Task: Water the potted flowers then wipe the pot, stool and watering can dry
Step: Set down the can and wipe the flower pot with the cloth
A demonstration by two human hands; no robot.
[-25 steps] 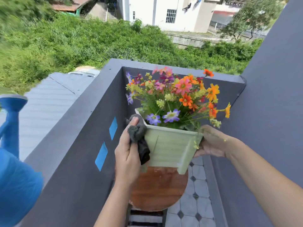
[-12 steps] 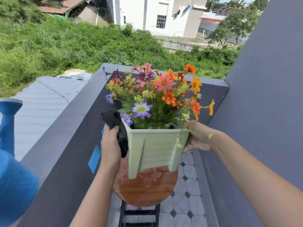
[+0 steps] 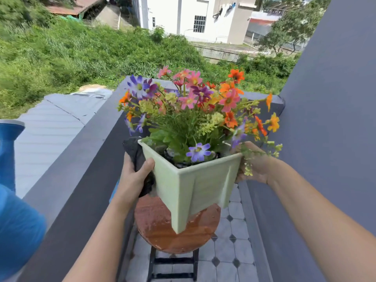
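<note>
We have turned the square green pot [image 3: 203,184] since a moment ago and hold it above the wet round stool [image 3: 162,226]: left hand [image 3: 133,178] clamps a dark cloth [image 3: 135,153] against it, right hand [image 3: 257,165] clasps the far side, parapet [image 3: 81,169] close left.

Pale green pot [image 3: 199,186], pink, orange, purple and yellow flowers [image 3: 195,106], dark grey cloth [image 3: 135,153], reddish-brown stool [image 3: 162,226], blue watering can [image 3: 12,200], white diamond-dotted tiles [image 3: 230,257]

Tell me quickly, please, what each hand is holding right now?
Left hand: closed on a dark grey cloth, pressed against the pale green square plastic flower pot.
Right hand: gripping the pot's far right side.
</note>
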